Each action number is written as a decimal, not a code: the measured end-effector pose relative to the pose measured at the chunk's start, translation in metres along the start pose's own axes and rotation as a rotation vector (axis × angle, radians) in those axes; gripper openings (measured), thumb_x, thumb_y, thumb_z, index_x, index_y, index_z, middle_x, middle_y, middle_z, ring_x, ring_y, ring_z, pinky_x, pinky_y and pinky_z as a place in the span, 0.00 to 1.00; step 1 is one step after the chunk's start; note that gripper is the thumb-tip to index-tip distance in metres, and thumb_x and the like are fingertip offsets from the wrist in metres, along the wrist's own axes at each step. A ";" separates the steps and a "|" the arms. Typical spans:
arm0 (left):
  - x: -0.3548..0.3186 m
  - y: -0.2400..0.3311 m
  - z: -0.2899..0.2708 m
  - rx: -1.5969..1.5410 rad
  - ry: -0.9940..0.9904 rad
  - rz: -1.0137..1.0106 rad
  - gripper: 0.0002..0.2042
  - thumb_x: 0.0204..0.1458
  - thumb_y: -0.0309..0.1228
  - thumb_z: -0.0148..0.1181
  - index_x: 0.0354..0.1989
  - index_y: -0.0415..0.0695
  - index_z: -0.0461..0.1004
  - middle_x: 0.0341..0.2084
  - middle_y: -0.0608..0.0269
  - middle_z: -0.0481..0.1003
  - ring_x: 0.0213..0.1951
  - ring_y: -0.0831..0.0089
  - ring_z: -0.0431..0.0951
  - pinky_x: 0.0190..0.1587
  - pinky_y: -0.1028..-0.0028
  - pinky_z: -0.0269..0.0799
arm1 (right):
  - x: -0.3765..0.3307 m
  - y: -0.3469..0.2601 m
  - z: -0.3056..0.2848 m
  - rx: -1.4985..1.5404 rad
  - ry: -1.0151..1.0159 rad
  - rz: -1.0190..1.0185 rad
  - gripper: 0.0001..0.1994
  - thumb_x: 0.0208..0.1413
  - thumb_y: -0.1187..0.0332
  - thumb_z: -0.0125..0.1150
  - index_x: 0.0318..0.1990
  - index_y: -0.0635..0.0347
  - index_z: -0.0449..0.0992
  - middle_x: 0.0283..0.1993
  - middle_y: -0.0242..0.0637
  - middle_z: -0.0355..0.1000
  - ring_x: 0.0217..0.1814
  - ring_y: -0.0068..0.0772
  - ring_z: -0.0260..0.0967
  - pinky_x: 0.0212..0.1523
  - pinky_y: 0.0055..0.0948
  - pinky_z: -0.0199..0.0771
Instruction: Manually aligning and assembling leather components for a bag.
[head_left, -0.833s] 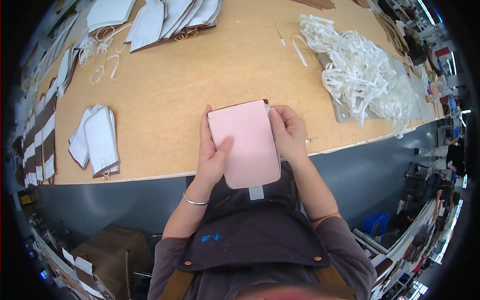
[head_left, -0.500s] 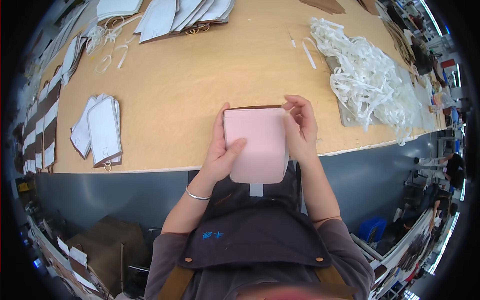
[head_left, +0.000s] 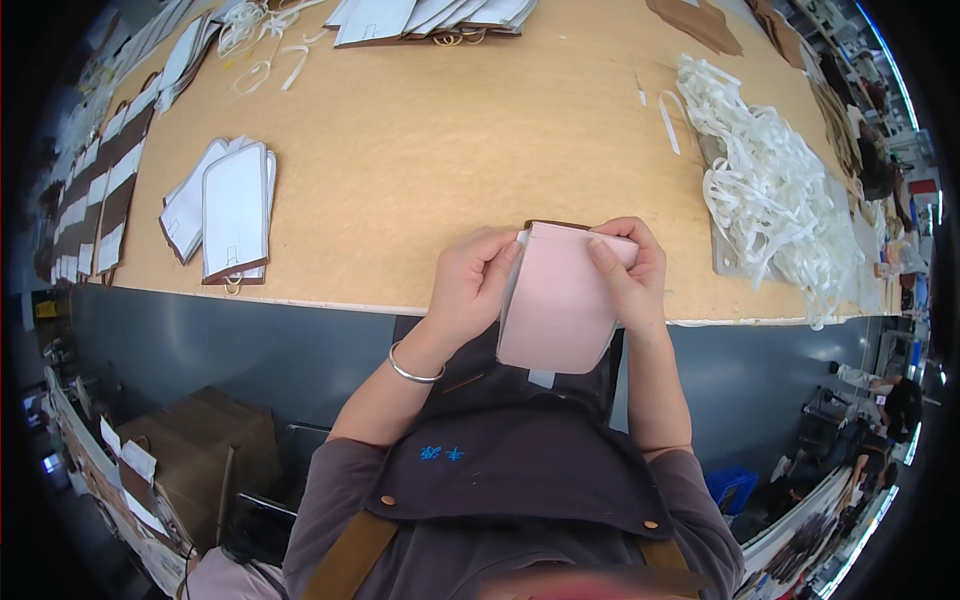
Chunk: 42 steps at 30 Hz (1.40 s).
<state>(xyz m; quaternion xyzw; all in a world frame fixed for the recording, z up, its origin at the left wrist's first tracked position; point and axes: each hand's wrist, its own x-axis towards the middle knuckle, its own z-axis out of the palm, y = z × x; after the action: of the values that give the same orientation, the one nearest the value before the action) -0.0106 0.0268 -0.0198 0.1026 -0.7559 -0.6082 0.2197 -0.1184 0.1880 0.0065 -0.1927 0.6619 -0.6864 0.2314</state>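
Note:
A pink, flat leather-like panel (head_left: 558, 305) with rounded lower corners and a brown strip along its top is held between my two hands, over the table's near edge. It looks layered, with a paler layer showing along its left side. My left hand (head_left: 472, 278) pinches the upper left edge between thumb and bent fingers. My right hand (head_left: 637, 275) grips the upper right corner, thumb on the pink face and fingers behind; the corner bends there. A pale tab (head_left: 541, 378) shows below the panel, against my dark apron (head_left: 520, 455).
White panels with brown edges and metal rings (head_left: 236, 210) lie to the left, and a larger stack (head_left: 430, 22) at the back. A heap of white ribbon (head_left: 770, 190) covers the right side. Brown pieces (head_left: 697, 25) lie far right. A brown box (head_left: 205, 460) stands behind left.
My left hand has shifted from the panel's face to its upper left edge. My right thumb now presses on the face, and the panel has turned slightly. The whole view has shifted too.

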 end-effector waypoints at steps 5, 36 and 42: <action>0.005 -0.019 -0.014 0.229 0.163 -0.195 0.07 0.53 0.25 0.53 0.37 0.36 0.74 0.26 0.60 0.73 0.30 0.69 0.71 0.33 0.73 0.67 | -0.002 -0.004 -0.024 0.228 0.083 -0.232 0.07 0.54 0.70 0.58 0.36 0.62 0.69 0.32 0.28 0.68 0.35 0.14 0.63 0.35 0.16 0.63; 0.063 -0.004 -0.007 0.712 -0.445 0.313 0.17 0.44 0.35 0.62 0.45 0.50 0.74 0.41 0.64 0.71 0.44 0.63 0.68 0.44 0.66 0.65 | -0.028 0.028 -0.018 -0.971 0.060 -0.389 0.10 0.39 0.71 0.65 0.34 0.51 0.77 0.45 0.32 0.68 0.48 0.36 0.62 0.50 0.35 0.53; 0.035 0.009 -0.005 0.940 -0.475 0.293 0.18 0.42 0.37 0.64 0.43 0.50 0.75 0.42 0.66 0.71 0.46 0.68 0.69 0.42 0.68 0.64 | -0.019 0.019 -0.008 -0.966 0.040 -0.411 0.10 0.40 0.72 0.64 0.34 0.53 0.76 0.42 0.32 0.70 0.46 0.36 0.64 0.47 0.33 0.57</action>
<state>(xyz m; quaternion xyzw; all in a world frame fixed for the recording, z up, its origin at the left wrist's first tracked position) -0.0377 0.0096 -0.0028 -0.0567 -0.9814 -0.1745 0.0560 -0.1058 0.2051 -0.0122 -0.3900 0.8559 -0.3376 -0.0360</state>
